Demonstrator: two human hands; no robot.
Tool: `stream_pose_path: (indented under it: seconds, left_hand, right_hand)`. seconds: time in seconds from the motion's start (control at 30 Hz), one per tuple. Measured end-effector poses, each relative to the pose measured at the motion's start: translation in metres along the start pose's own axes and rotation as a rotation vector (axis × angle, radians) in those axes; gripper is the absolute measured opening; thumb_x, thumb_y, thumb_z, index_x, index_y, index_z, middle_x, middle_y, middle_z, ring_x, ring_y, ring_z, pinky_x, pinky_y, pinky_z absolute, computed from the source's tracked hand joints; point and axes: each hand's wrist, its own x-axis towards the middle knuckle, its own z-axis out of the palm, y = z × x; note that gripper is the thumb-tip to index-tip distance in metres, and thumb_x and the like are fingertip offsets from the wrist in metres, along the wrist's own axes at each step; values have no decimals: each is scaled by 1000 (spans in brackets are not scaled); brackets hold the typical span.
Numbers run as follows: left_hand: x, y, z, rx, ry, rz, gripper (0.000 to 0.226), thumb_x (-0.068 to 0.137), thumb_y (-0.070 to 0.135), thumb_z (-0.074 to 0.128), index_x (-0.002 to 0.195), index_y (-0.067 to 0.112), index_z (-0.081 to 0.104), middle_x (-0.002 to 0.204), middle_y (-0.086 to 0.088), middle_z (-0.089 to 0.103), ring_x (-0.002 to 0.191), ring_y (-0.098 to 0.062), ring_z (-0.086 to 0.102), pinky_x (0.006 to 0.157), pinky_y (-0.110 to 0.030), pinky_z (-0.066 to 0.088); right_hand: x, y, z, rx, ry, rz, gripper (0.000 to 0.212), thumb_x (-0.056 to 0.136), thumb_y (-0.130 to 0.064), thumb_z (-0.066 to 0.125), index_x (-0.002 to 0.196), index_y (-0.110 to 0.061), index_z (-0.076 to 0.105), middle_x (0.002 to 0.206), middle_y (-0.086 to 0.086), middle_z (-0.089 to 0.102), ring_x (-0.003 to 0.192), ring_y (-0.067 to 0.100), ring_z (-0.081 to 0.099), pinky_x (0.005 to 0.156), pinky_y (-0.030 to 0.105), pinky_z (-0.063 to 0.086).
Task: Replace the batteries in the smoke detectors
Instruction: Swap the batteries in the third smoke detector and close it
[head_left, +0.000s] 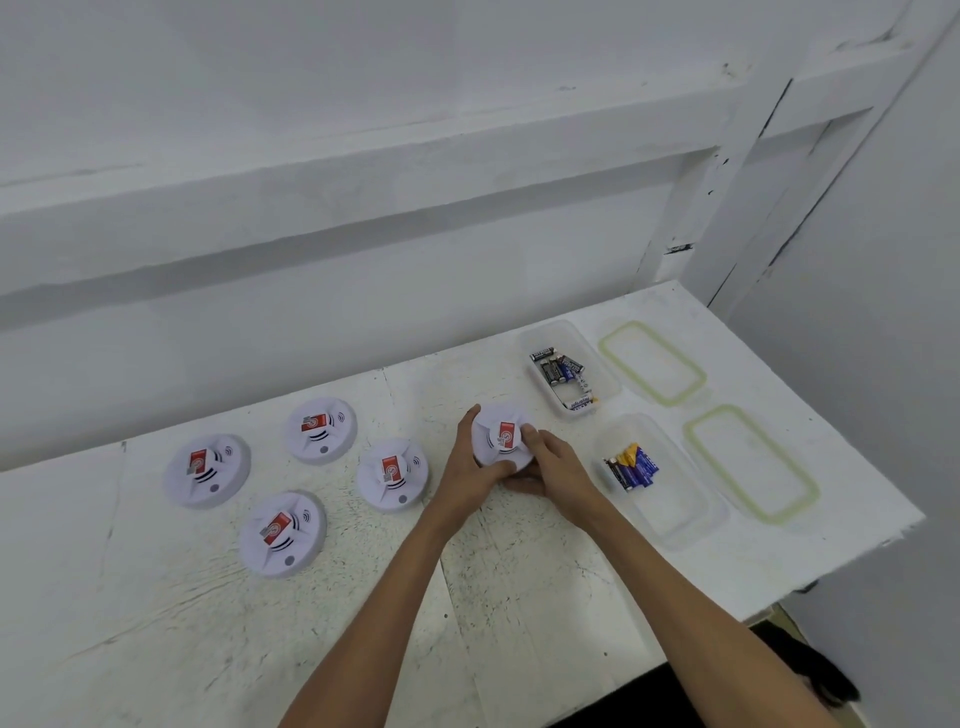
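A round white smoke detector (503, 435) with a red label at its centre is gripped at the rim by a person's left hand (475, 475) and right hand (558, 467), its face tilted up towards the camera. To its left, four matching units lie flat and face-up on the white table (156, 623), set apart from one another: the far-left detector (207, 470), back detector (321, 430), middle detector (392, 474) and front detector (282, 534). To the right, dark and blue batteries (558, 366) lie jumbled in the far clear tub (605, 364). Blue-and-yellow batteries (631, 466) lie packed side by side in the near clear tub (675, 519).
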Motion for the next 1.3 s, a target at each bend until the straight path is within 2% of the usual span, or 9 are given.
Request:
stream_pose_path:
  seconds: [0.17,0.5,0.67,0.8,0.9,1.03,1.1,1.2,1.3]
  left_hand:
    - [0,0,-2,16,-36,-15,84,89,4,75,155,20,25,139,10,47,120,10,47,85,-4,46]
    - [0,2,-1,33,-47,-34,87,90,-1,72,158,15,20,145,2,43,123,-3,49,82,-7,48]
    - [2,-1,-1,45,-59,-35,87,90,1,72,158,16,19,144,4,42,119,5,48,81,-5,47]
    - [2,0,-3,70,-74,-37,88,91,4,73,158,17,17,145,4,40,127,-8,46,85,-5,48]
    - [3,0,-7,66,-95,-54,80,93,8,67,158,22,22,151,4,44,132,-10,48,93,-12,49]
    - [3,-4,-16,-23,-55,-85,76,86,36,59,157,28,34,154,9,49,139,-10,48,118,-38,39]
    - [-2,-3,-12,12,-53,-87,71,91,29,63,156,27,35,152,8,52,135,-6,51,113,-31,44]
    - [-9,-5,0,39,26,-10,69,93,7,71,151,23,36,141,12,53,123,11,53,97,-12,48]
    - [-9,-4,6,58,46,33,69,92,0,71,147,22,34,133,18,52,112,22,53,89,-8,47]
  right_hand:
    - [2,3,1,17,0,7,42,100,-43,54,117,-6,64,112,14,73,101,31,72,85,47,60]
    - [3,6,-1,12,-1,13,41,101,-42,52,116,-7,65,112,14,74,103,31,72,88,48,59]
    - [7,8,-2,1,11,15,41,100,-45,53,118,-9,65,113,14,73,103,30,72,89,51,58]
    - [7,8,-1,-8,18,12,41,100,-45,53,118,-10,65,114,13,73,104,29,72,89,51,58]
    - [5,8,-2,7,9,16,42,101,-43,52,119,-7,65,112,14,74,102,31,72,90,51,58]
    - [5,6,-1,26,20,30,44,100,-42,53,119,-3,62,109,17,74,99,32,73,89,50,59]
    - [4,7,0,30,36,19,43,100,-42,53,117,-3,63,110,17,74,98,31,73,88,51,59]
    - [4,10,-1,13,37,-5,41,101,-41,53,116,-6,65,111,13,74,101,30,73,88,52,59]
    - [4,11,-1,-13,34,-27,41,100,-45,54,114,-9,67,111,12,74,102,30,72,88,52,58]
